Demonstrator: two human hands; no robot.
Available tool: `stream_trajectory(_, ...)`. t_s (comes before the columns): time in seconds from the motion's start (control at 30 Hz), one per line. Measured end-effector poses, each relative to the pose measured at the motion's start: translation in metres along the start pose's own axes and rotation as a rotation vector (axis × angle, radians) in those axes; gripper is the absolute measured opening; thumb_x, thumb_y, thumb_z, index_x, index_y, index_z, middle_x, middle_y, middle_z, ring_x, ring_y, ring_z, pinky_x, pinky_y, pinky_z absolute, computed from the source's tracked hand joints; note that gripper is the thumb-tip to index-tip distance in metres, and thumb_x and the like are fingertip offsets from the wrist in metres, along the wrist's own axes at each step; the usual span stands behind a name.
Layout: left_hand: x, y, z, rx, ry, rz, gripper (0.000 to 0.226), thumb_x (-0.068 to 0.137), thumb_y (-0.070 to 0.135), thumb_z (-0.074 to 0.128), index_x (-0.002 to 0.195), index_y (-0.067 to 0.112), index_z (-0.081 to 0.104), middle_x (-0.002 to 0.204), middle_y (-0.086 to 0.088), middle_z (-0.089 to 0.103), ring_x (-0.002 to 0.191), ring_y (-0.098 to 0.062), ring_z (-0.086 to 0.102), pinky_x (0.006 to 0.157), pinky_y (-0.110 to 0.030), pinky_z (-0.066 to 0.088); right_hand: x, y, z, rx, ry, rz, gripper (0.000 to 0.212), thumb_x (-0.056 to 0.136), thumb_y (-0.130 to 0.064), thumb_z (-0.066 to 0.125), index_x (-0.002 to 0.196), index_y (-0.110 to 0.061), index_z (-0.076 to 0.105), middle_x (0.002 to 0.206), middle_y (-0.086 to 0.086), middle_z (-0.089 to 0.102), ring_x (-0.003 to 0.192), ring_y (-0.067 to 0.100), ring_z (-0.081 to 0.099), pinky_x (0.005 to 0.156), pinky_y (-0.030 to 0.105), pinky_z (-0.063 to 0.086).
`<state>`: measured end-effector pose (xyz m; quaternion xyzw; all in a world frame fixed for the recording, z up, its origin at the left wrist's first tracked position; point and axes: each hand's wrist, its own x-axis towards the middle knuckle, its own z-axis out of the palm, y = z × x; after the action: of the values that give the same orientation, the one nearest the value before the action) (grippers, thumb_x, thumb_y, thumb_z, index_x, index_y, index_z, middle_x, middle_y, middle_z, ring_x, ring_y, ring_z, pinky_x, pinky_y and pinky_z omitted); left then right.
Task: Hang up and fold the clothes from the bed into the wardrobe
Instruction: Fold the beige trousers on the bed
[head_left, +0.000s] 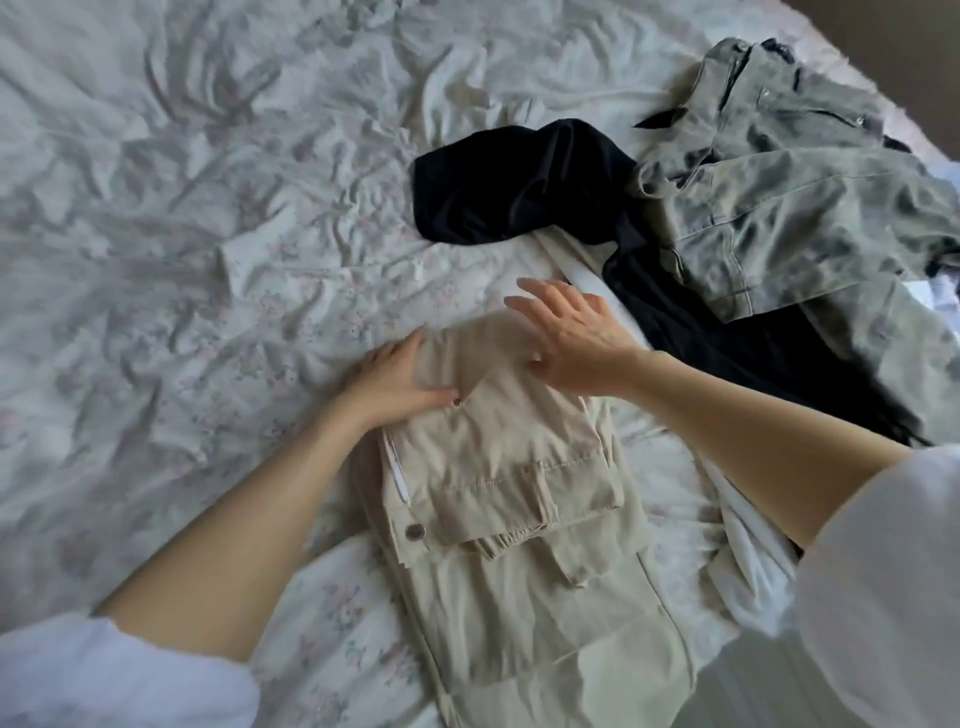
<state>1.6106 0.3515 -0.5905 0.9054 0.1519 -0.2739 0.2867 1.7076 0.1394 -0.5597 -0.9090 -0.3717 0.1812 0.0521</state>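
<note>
Right now your folded beige cotton cargo trousers (509, 499) lie on the wrinkled floral bedsheet (182, 234); beyond them to the right sprawl the washed grey-green denim jacket (779, 208) and black garment (519, 182). On the trousers' far end, your left hand (389, 379) grips the fold while your right hand (576, 338) spreads flat.

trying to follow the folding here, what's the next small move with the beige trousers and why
Probably press and smooth the folded end flat. The left hand grips the far left edge of the beige trousers, thumb on top, and the right hand hovers open over the fold, which looks puffy. The black garment and green jacket lie unfolded.
</note>
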Motion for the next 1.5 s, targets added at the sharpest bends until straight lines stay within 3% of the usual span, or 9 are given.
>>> stream_trajectory(0.1,0.013,0.000,-0.010,-0.023,-0.135,-0.045,0.105,0.068,0.050,0.076,0.148,0.018,0.016,0.151,-0.009,0.027,0.137,-0.027,0.026,0.112,-0.039,0.024,0.030,0.000,-0.005,0.185,-0.325,0.145,0.087,0.081,-0.034,0.063,0.148,-0.032,0.007,0.155,-0.006,0.009,0.144,0.020,-0.003,0.115,0.051,0.009)
stream_trajectory(0.3,0.013,0.016,-0.043,-0.180,-0.321,-0.066,0.066,0.058,0.042,0.085,0.115,0.020,0.059,0.112,0.002,0.062,0.100,-0.017,0.060,0.089,-0.032,0.049,0.050,0.011,-0.052,0.408,-0.804,0.216,0.099,0.068,-0.059,0.070,0.145,-0.044,0.011,0.155,-0.007,0.018,0.144,0.021,0.010,0.116,0.048,0.012)
stream_trajectory(0.47,-0.023,0.029,-0.039,-0.061,-0.338,0.068,0.049,0.071,0.031,0.078,0.113,0.015,0.059,0.110,-0.001,0.063,0.098,-0.018,0.060,0.089,-0.037,0.049,0.025,0.004,-0.058,-0.008,-0.620,0.088,0.079,0.078,-0.040,0.069,0.144,-0.031,0.027,0.140,-0.003,0.042,0.130,0.024,0.036,0.103,0.039,0.035)
stream_trajectory(0.6,-0.059,0.037,-0.041,0.020,-0.138,0.182,0.022,0.077,0.026,0.070,0.094,0.026,0.055,0.081,0.014,0.056,0.081,-0.011,0.055,0.060,-0.018,0.039,0.000,-0.010,-0.071,-0.114,-0.507,-0.050,0.028,0.082,-0.032,0.063,0.107,-0.022,0.054,0.099,-0.004,0.058,0.098,0.023,0.055,0.075,0.033,0.044)
stream_trajectory(0.9,-0.098,0.064,-0.168,0.101,0.224,0.158,0.022,0.076,0.026,0.071,0.088,0.024,0.053,0.094,-0.002,0.061,0.093,-0.023,0.057,0.069,-0.030,0.041,0.015,-0.051,-0.190,-0.251,0.076,-0.164,0.021,0.086,-0.030,0.057,0.106,-0.025,0.056,0.104,-0.006,0.059,0.098,0.022,0.057,0.062,0.031,0.034)
stream_trajectory(1.07,-0.110,0.071,-0.190,0.325,0.697,0.055,0.026,0.085,0.025,0.059,0.110,0.024,0.052,0.102,-0.011,0.064,0.096,-0.034,0.059,0.066,-0.031,0.032,0.025,-0.064,-0.211,-0.326,0.409,-0.169,0.031,0.085,-0.023,0.054,0.116,-0.022,0.054,0.107,0.000,0.054,0.103,0.025,0.053,0.070,0.036,0.037)
stream_trajectory(1.27,-0.126,0.060,-0.098,0.380,0.751,0.057,0.034,0.085,0.005,0.046,0.116,0.018,0.052,0.094,-0.009,0.069,0.084,-0.034,0.064,0.059,-0.031,0.033,-0.023,-0.056,-0.140,-0.381,0.381,-0.271,0.026,0.078,-0.015,0.063,0.104,-0.011,0.061,0.100,0.007,0.058,0.088,0.029,0.056,0.071,0.037,0.044)
stream_trajectory(1.37,-0.152,0.059,-0.053,0.328,0.761,0.130,0.040,0.071,-0.006,0.060,0.108,0.010,0.063,0.079,-0.013,0.070,0.067,-0.033,0.066,0.050,-0.032,0.041,-0.060,-0.046,-0.108,-0.318,0.452,-0.399,0.024,0.060,-0.010,0.076,0.082,-0.008,0.067,0.077,0.007,0.062,0.066,0.027,0.060,0.058,0.034,0.051)
stream_trajectory(1.5,-0.180,0.057,-0.001,0.307,0.827,0.318,0.040,0.051,-0.009,0.071,0.089,0.005,0.069,0.076,-0.010,0.071,0.062,-0.027,0.066,0.046,-0.029,0.047,-0.112,-0.035,-0.068,-0.282,0.424,-0.444,0.023,0.065,-0.012,0.066,0.088,-0.008,0.069,0.083,0.007,0.063,0.072,0.028,0.062,0.062,0.035,0.052)
